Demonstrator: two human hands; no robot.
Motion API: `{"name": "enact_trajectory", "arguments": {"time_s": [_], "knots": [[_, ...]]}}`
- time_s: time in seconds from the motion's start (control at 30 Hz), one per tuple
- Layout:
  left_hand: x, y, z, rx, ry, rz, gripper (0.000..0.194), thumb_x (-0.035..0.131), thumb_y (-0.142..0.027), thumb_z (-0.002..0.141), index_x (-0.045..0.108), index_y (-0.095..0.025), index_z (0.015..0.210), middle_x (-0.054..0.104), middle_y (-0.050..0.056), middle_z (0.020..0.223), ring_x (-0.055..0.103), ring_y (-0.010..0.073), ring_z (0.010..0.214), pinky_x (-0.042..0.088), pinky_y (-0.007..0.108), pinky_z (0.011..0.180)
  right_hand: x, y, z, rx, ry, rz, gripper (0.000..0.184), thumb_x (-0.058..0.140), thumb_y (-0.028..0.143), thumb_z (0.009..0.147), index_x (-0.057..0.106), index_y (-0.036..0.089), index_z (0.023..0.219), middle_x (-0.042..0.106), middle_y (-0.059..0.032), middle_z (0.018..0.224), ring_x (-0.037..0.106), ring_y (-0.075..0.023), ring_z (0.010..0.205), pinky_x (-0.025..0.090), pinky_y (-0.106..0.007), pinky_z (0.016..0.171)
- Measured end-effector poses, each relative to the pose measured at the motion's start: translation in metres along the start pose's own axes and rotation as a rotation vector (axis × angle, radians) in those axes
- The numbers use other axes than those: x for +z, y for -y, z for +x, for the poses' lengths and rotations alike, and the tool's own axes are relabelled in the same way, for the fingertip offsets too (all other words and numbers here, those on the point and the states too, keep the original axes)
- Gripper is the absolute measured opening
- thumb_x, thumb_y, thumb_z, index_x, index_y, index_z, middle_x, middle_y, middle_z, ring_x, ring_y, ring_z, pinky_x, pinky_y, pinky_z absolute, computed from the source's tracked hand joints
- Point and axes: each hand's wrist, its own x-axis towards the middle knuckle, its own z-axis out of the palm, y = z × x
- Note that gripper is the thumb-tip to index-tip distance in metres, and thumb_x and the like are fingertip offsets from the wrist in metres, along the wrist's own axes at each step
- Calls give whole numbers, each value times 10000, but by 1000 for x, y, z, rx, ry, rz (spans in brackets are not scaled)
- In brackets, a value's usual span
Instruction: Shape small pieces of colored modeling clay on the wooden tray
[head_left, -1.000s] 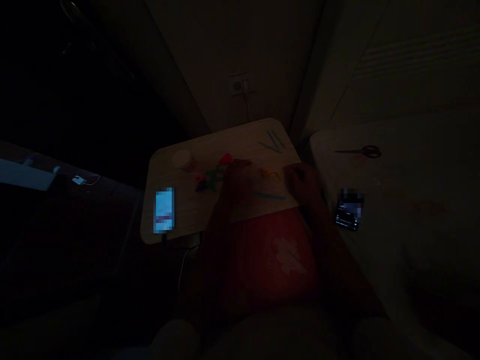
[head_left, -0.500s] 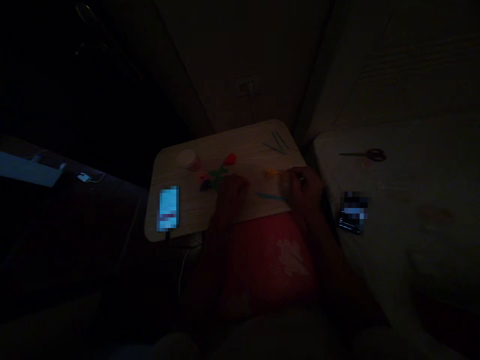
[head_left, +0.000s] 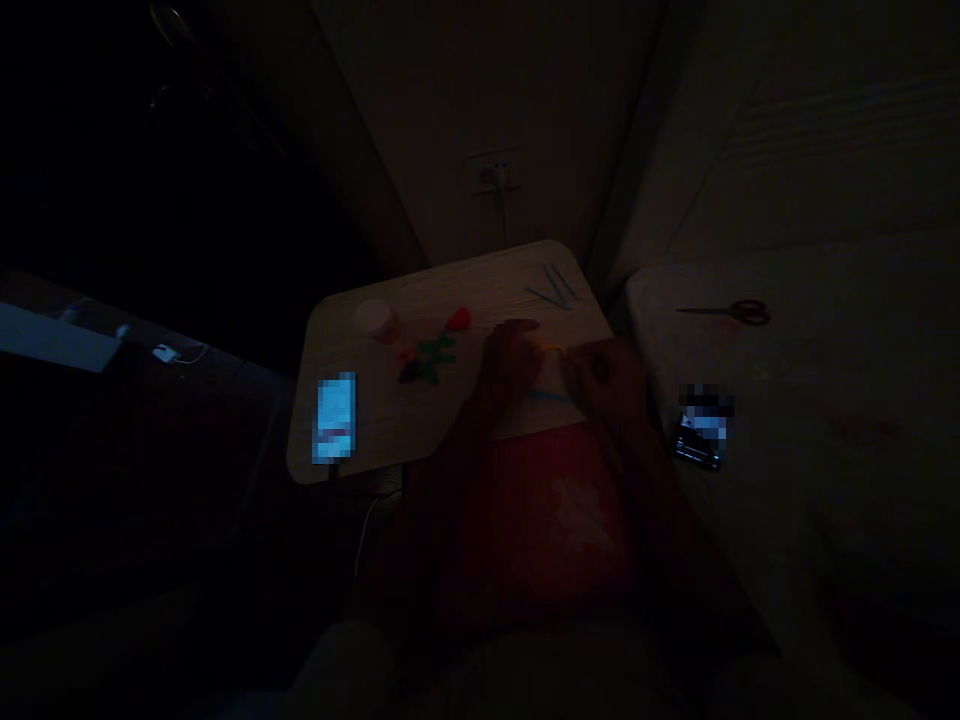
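Observation:
In dim light, a small yellow-orange piece (head_left: pixel 553 348) spans the gap between my two hands; its exact kind is too dark to make out. My left hand (head_left: pixel 512 362) has its fingers closed at the left end of it. At the other end, my right hand (head_left: pixel 606 378) pinches with thumb and fingers. A thin blue strip (head_left: pixel 547 396) lies on the small wooden table (head_left: pixel 375 420) just below the hands. To the left are green pieces (head_left: pixel 435 355), a red piece (head_left: pixel 458 319), a small orange piece (head_left: pixel 406 356) and a dark piece (head_left: pixel 407 373).
A pale lidded tub (head_left: pixel 376 320) stands at the table's back left, and a lit phone (head_left: pixel 334 418) is at its left front. Several thin blue-green strips (head_left: pixel 553 288) lie at the back right. Scissors (head_left: pixel 731 312) and a dark device (head_left: pixel 701 440) rest on the pale surface at right.
My left hand has moved right, from beside the green pieces to the yellow-orange piece, uncovering the green pieces. The right hand stays near the same place, still at that piece.

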Motion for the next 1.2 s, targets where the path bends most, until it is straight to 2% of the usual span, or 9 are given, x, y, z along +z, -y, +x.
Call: {"name": "enact_trajectory", "arguments": {"time_s": [0.17,0.4,0.53,0.6,0.67,0.73,0.83,1.03,1.2], "knots": [[21,-2,14,-12,67,-236,503,700,-116,831,582,-174,1317,736,90,1145,698,218,1055,560,359,974,4,19,-23,-98,199,-122,286,690,388,930,738,201,1141,684,-145,1131,606,-316,1072,493,-442,945],[29,-9,18,57,106,-94,159,657,-125,874,705,-180,1016,748,83,1082,677,230,1075,524,384,1028,11,23,-26,-116,304,-234,108,620,185,908,717,179,956,648,-178,1088,553,-336,1058,482,-455,925],[29,-14,19,64,115,-57,100,682,-185,900,728,-188,988,749,83,1096,674,242,1088,508,399,1034,-5,20,-26,-109,382,-319,90,583,172,923,672,173,934,670,-196,1080,579,-337,1034,472,-432,896],[29,-16,19,57,127,-57,79,700,-198,901,732,-187,972,755,85,1089,677,246,1075,509,403,1023,-18,16,-28,-17,413,-327,116,541,188,958,653,174,988,696,-186,1050,619,-315,971,466,-391,807],[30,-17,19,44,132,-59,70,711,-198,900,734,-191,966,766,80,1070,678,250,1071,505,413,1032,-30,13,-29,164,423,-349,173,488,237,1010,639,184,1077,716,-129,887,630,-281,778,408,-353,659],[31,-17,19,31,128,-61,72,710,-191,901,736,-202,967,776,70,1053,680,250,1073,498,421,1047,-38,9,-26,227,392,-345,211,468,242,1022,645,187,1123,740,-120,878,653,-273,741,375,-338,622],[32,-16,19,28,123,-70,73,709,-184,899,738,-209,961,782,60,1044,683,243,1064,501,415,1040,-39,6,-18,155,312,-337,230,490,215,996,692,183,1100,778,-140,963,696,-274,811,394,-332,666],[33,-14,20,29,120,-72,95,707,-166,885,744,-202,965,783,69,1048,679,251,1074,496,425,1040,-30,5,-11,81,245,-358,225,550,288,967,752,190,943,790,-125,897,689,-253,764,415,-327,674],[32,-13,19,57,145,-78,229,652,-81,841,746,-209,1007,776,66,1092,674,250,1106,489,428,1074,-28,8,-11,52,227,-342,254,534,300,979,761,193,940,796,-119,910,695,-243,771,417,-319,678]]}}
